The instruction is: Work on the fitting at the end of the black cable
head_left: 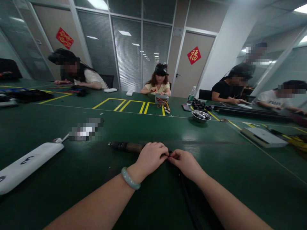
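A dark electric screwdriver [131,147] lies on the green table with its metal tip pointing left. My left hand [152,158], with a pale green bangle at the wrist, is closed over the rear part of the screwdriver. Close against it, my right hand [184,163] pinches at the tool's back end, where a black cable [185,195] comes away. The cable runs down toward the near edge between my forearms. My fingertips hide the exact spot where cable and tool meet.
A white power bank [31,164] lies at the left, wired to a blurred-out device [86,129]. Farther back stand a metal bowl [201,116], a bottle [192,95] and a grey metal box [161,98] with wires. At right lies a flat pale box [265,137]. Several people sit around the table.
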`<state>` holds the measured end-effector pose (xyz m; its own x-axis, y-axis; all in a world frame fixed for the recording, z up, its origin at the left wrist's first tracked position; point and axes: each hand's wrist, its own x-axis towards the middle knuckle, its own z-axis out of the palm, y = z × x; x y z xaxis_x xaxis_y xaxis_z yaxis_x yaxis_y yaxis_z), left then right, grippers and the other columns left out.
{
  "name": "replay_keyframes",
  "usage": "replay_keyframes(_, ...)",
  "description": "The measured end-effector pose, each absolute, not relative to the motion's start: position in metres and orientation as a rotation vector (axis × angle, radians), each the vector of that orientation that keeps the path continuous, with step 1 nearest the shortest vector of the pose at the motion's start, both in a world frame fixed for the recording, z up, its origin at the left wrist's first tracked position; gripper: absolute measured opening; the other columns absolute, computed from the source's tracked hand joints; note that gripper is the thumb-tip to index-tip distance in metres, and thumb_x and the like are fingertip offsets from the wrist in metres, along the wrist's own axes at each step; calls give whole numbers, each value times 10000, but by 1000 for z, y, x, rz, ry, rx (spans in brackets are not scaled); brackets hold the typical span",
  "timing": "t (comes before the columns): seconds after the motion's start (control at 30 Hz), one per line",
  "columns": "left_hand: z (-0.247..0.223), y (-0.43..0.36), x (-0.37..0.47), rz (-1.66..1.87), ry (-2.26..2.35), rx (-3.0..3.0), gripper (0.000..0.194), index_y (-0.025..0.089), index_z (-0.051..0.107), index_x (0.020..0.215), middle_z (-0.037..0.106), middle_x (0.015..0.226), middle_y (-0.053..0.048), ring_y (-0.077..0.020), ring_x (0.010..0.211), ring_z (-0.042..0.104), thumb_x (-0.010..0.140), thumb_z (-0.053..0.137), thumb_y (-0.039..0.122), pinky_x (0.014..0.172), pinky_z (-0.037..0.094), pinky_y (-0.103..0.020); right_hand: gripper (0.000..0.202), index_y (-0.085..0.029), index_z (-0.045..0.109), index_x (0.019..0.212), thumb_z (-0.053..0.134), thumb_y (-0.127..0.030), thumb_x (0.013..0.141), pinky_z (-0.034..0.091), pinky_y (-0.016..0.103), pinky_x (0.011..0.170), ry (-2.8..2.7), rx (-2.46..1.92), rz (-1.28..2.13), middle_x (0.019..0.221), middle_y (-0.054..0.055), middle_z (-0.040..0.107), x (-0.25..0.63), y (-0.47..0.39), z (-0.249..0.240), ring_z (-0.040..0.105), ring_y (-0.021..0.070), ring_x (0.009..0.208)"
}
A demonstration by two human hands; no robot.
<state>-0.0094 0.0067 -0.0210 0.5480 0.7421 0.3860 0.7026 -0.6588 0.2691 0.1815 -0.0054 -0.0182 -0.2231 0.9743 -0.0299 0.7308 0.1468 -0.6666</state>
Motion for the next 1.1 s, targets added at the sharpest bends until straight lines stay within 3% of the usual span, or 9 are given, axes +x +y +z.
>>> replay_keyframes(0.5,-18,5,-8,723,1312,2686,140,244,606,1015,630,1007,-4,-187,938,571,881,587,279,817,406,-335,155,-196,670,801,580,-320,824,372,225,571,-2010,-1633,776,757,2,690,182,-4,-19,607,142,668)
replay_keyframes(0.8,-19,7,-9,725,1278,2693,54,230,615,914,630,968,2,-187,907,576,874,583,246,797,418,-345,154,-198,675,787,589,-321,821,371,229,573,-2026,-1623,748,748,0,690,182,-5,-16,606,139,661)
replay_keyframes(1.0,-21,7,-9,755,1267,2688,88,242,657,926,638,1043,-13,-199,992,572,869,592,233,902,420,-388,166,-198,674,780,586,-331,824,361,230,563,-2037,-1630,714,735,-1,688,182,-3,-18,605,140,653)
replay_keyframes(1.1,-22,8,-9,798,1265,2697,104,265,678,924,631,1089,2,-197,1062,548,859,607,229,1037,333,-444,175,-197,671,776,583,-339,826,362,229,563,-2035,-1642,719,742,2,694,182,-3,-18,610,143,657)
